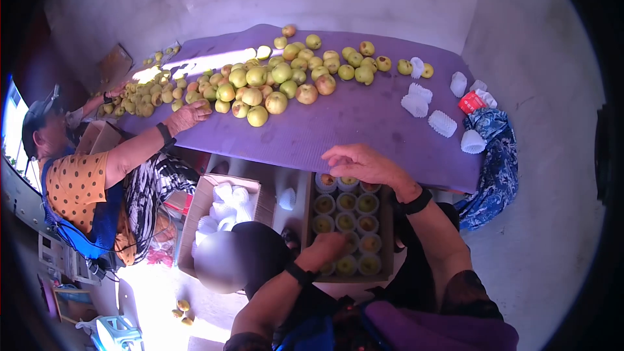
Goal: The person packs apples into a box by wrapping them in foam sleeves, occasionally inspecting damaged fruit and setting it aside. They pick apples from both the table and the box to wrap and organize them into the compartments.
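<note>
A grey concrete wall backs a bench (364, 130) covered with a purple mat. On its far left part lies a broad heap of yellow-green fruit (273, 81). On its right part lie white foam nets (442, 123) and a small red packet (471, 101), with a blue patterned cloth (497, 156) hanging over the right edge.

Just below the near edge of the bench stands a cardboard box (387, 231) with rows of netted fruit (346, 222) set in it. The person's right hand (364, 162) hovers palm down over the box's far row, fingers loosely spread and holding nothing that shows. The left hand (328, 247) rests curled on the fruit in the near rows, but whether it grips one cannot be told. Both wrists wear a black band.

Left of this box, a second carton (201, 195) holds a pile of loose foam nets. At far left a co-worker in an orange dotted top stretches a hand (188, 116) onto the near edge of the heap, fingers flat against the fruit.
</note>
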Demonstrator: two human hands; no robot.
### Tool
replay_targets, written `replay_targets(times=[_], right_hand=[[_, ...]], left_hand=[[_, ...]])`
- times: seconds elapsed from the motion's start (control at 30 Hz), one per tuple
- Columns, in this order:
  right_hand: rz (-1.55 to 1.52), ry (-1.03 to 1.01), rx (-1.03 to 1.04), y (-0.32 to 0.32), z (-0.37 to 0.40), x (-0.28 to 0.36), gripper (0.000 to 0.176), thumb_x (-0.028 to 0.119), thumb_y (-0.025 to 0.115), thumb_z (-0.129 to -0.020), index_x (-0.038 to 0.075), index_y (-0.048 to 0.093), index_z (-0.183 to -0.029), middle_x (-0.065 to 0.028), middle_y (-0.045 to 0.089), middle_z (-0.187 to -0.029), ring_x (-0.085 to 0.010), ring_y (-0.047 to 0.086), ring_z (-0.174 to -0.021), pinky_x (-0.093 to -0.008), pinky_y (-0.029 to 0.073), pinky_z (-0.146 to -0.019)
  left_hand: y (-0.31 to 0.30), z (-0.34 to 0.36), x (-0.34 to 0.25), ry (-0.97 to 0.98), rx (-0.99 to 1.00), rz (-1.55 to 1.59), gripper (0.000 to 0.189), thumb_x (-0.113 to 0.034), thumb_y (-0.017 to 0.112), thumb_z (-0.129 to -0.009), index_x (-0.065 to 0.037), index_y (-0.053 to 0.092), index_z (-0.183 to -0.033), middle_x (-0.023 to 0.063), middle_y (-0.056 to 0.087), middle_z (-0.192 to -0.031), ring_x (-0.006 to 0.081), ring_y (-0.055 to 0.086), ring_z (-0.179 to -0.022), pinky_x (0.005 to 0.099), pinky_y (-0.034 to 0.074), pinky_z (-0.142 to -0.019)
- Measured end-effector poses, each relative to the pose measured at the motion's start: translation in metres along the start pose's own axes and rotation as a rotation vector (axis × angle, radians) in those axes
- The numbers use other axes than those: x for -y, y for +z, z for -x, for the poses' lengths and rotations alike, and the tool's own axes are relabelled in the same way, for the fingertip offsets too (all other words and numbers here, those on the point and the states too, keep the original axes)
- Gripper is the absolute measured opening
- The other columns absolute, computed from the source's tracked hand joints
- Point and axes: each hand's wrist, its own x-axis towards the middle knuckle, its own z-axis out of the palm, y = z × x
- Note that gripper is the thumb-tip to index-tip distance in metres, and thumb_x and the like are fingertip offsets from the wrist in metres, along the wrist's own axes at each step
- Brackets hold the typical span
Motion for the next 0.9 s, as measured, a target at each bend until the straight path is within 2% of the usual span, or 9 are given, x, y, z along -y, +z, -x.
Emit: replay_targets(times=[0.07,0.13,0.27,0.37,0.43,0.63,0.77,0.87,0.9], right_hand=[[-0.053,-0.001,-0.035,-0.007,0.008,-0.014,0.037,0.023,0.065,-0.085,0.003,0.058,-0.116,-0.0104,0.064,-0.097,-0.0165,0.060,-0.087,-0.0298,0.048,-0.077],[-0.123,0.130,-0.030,-0.017,0.016,-0.020,0.037,0.021,0.065,-0.087,0.005,0.057,-0.120,-0.0089,0.062,-0.102,-0.0146,0.058,-0.090,-0.0291,0.047,-0.080],[-0.159,0.128,-0.094,-0.030,0.024,-0.027,0.037,0.021,0.065,-0.088,0.005,0.058,-0.120,-0.0079,0.061,-0.100,-0.0133,0.058,-0.089,-0.0278,0.048,-0.079],[-0.169,0.127,-0.145,-0.036,0.029,-0.023,0.037,0.024,0.065,-0.084,0.002,0.060,-0.113,-0.0106,0.064,-0.096,-0.0178,0.061,-0.087,-0.0309,0.048,-0.077],[-0.078,0.110,-0.124,-0.040,0.031,-0.022,0.035,0.020,0.064,-0.087,0.004,0.059,-0.118,-0.0072,0.061,-0.098,-0.0124,0.058,-0.087,-0.0277,0.048,-0.077],[0.028,0.027,-0.158,-0.037,0.032,-0.023,0.037,0.022,0.065,-0.085,0.004,0.059,-0.117,-0.0102,0.065,-0.093,-0.0158,0.061,-0.084,-0.0289,0.048,-0.076],[-0.026,0.005,-0.157,-0.033,0.031,-0.021,0.037,0.023,0.066,-0.084,0.005,0.059,-0.117,-0.0119,0.066,-0.094,-0.0176,0.062,-0.082,-0.0298,0.048,-0.075],[-0.068,-0.010,-0.149,-0.026,0.023,-0.021,0.037,0.022,0.066,-0.085,0.005,0.059,-0.117,-0.0114,0.066,-0.093,-0.0168,0.062,-0.082,-0.0300,0.049,-0.074],[-0.084,-0.014,-0.141,-0.025,0.020,-0.021,0.037,0.022,0.065,-0.085,0.004,0.059,-0.117,-0.0111,0.065,-0.093,-0.0161,0.061,-0.082,-0.0294,0.049,-0.073]], left_hand=[[0.005,-0.003,0.004,0.015,0.015,-0.016,0.031,-0.027,0.061,-0.083,-0.007,0.061,-0.106,0.0161,0.068,-0.088,0.0327,0.067,-0.085,0.0437,0.054,-0.072],[0.007,-0.007,0.006,0.022,0.113,0.015,0.039,-0.030,0.062,-0.082,-0.005,0.057,-0.112,0.0194,0.065,-0.095,0.0358,0.064,-0.089,0.0460,0.052,-0.075],[-0.008,-0.009,0.001,0.052,0.140,0.047,0.041,-0.029,0.062,-0.083,-0.007,0.057,-0.116,0.0194,0.065,-0.096,0.0365,0.063,-0.090,0.0466,0.051,-0.075],[-0.038,-0.008,-0.013,0.094,0.160,0.041,0.044,-0.028,0.063,-0.083,-0.008,0.055,-0.122,0.0199,0.064,-0.097,0.0372,0.063,-0.091,0.0464,0.051,-0.077],[-0.055,-0.010,-0.019,0.112,0.149,0.104,0.046,-0.027,0.063,-0.083,-0.009,0.055,-0.124,0.0201,0.064,-0.100,0.0376,0.062,-0.093,0.0457,0.051,-0.079],[-0.074,-0.025,-0.017,0.133,0.059,0.145,0.043,-0.026,0.064,-0.083,-0.008,0.057,-0.122,0.0189,0.065,-0.100,0.0371,0.063,-0.091,0.0451,0.051,-0.080],[-0.103,-0.028,-0.028,0.105,0.124,0.123,0.042,-0.023,0.063,-0.084,-0.007,0.056,-0.122,0.0195,0.065,-0.099,0.0373,0.063,-0.088,0.0444,0.050,-0.077],[-0.112,-0.025,-0.023,0.094,0.103,0.154,0.040,-0.021,0.062,-0.084,-0.003,0.056,-0.120,0.0204,0.065,-0.097,0.0370,0.064,-0.084,0.0428,0.050,-0.073],[-0.114,-0.025,-0.018,0.158,0.058,0.228,0.040,-0.021,0.061,-0.085,-0.001,0.056,-0.119,0.0207,0.065,-0.095,0.0363,0.064,-0.083,0.0417,0.050,-0.072]])
